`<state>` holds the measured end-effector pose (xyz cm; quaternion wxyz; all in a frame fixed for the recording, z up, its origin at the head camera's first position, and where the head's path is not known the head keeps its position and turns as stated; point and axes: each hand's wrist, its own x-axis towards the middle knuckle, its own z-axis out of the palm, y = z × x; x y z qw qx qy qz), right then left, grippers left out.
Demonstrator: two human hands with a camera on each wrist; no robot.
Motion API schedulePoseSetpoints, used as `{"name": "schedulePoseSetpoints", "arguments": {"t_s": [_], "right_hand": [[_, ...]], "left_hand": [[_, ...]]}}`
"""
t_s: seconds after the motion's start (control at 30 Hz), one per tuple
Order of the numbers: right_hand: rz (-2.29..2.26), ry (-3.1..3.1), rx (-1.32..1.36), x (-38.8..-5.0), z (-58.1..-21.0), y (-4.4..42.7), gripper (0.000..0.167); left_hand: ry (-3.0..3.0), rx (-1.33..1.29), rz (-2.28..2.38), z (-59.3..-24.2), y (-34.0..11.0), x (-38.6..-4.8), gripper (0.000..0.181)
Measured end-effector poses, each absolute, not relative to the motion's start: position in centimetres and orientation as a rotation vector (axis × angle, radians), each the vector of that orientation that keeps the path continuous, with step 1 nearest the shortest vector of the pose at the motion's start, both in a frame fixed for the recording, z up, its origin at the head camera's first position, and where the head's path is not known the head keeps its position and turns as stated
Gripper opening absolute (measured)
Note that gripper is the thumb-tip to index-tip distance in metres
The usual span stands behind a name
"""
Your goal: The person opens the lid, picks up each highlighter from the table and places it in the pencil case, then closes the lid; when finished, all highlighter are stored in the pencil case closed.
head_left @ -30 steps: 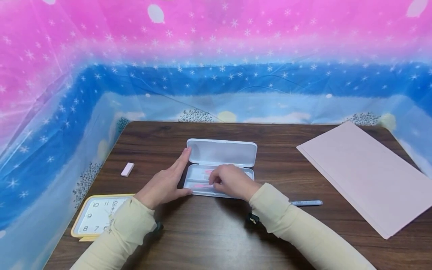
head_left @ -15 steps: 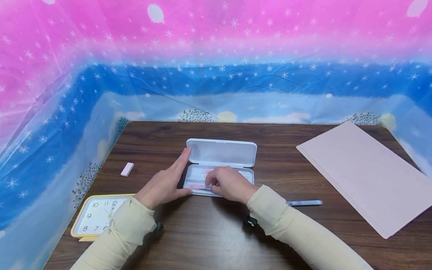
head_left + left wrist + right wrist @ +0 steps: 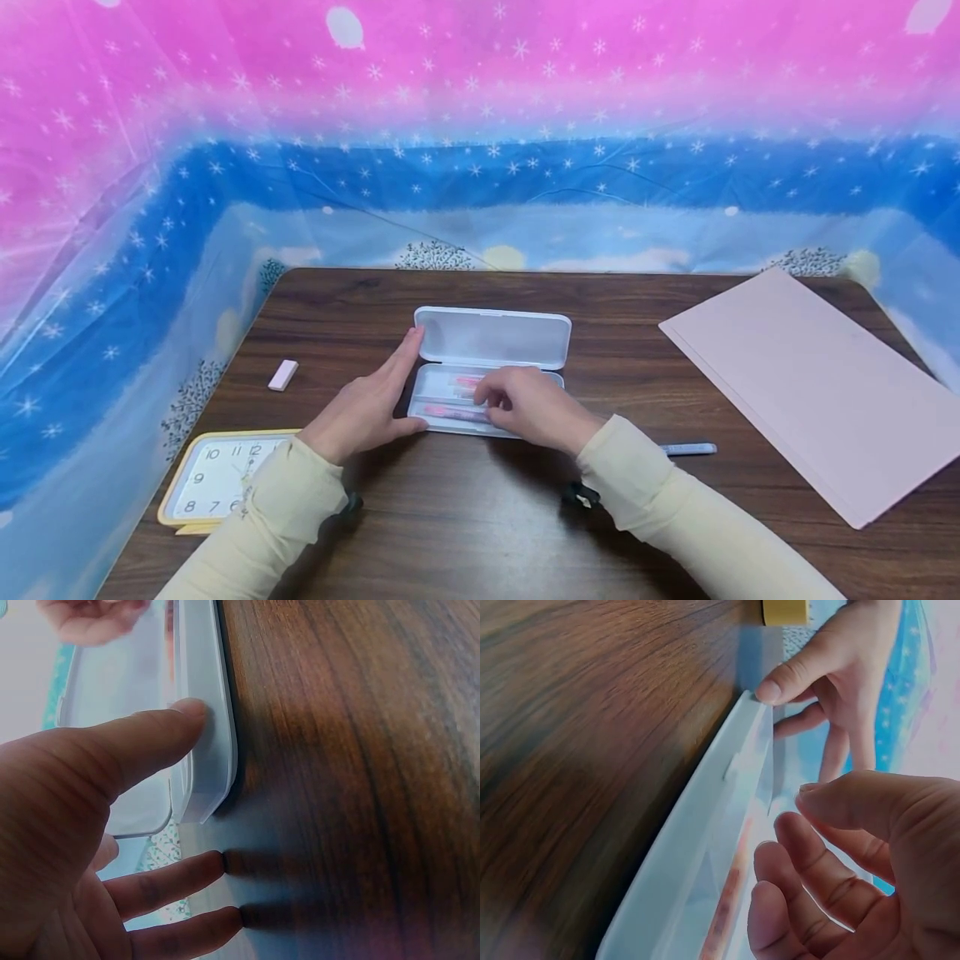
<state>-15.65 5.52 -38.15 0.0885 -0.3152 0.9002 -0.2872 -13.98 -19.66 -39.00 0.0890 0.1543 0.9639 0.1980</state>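
Observation:
A white pencil case (image 3: 491, 340) lies with its lid raised in the middle of the table. In its front compartment is a pink pen (image 3: 450, 412), partly covered by my right hand (image 3: 538, 410). Pink-tipped items (image 3: 467, 382) lie in the rear compartment, too small to identify. My right hand hovers over the case's right half, fingers loosely bent; the right wrist view shows nothing between thumb and fingertips. My left hand (image 3: 363, 412) rests at the case's left end. Its thumb (image 3: 157, 739) touches the front wall, while the other fingers stretch along the left side.
A white eraser (image 3: 283, 376) lies at the left, behind a yellow-framed clock (image 3: 225, 479) partly covered by the left sleeve. Beyond the right sleeve is a grey-blue pen (image 3: 692, 449). A large pale pink folder-like sheet (image 3: 817, 392) covers the table's right side.
My right hand first shifts slightly left, then draws back right, uncovering more of the pink pen in the front compartment. The left hand and the case stay where they were.

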Motion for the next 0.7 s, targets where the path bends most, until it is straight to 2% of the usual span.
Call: {"name": "schedulePoseSetpoints", "arguments": {"t_s": [0.3, 0.7], "right_hand": [[-0.893, 2.67, -0.917, -14.8, -38.3, 9.9, 0.016], [-0.818, 2.755, -0.73, -14.0, -38.6, 17.1, 0.016]], "left_hand": [[2.879, 0.46, 0.571, -39.0, -19.7, -14.0, 0.124], [2.877, 0.481, 0.585, -38.9, -19.7, -13.9, 0.123]]}}
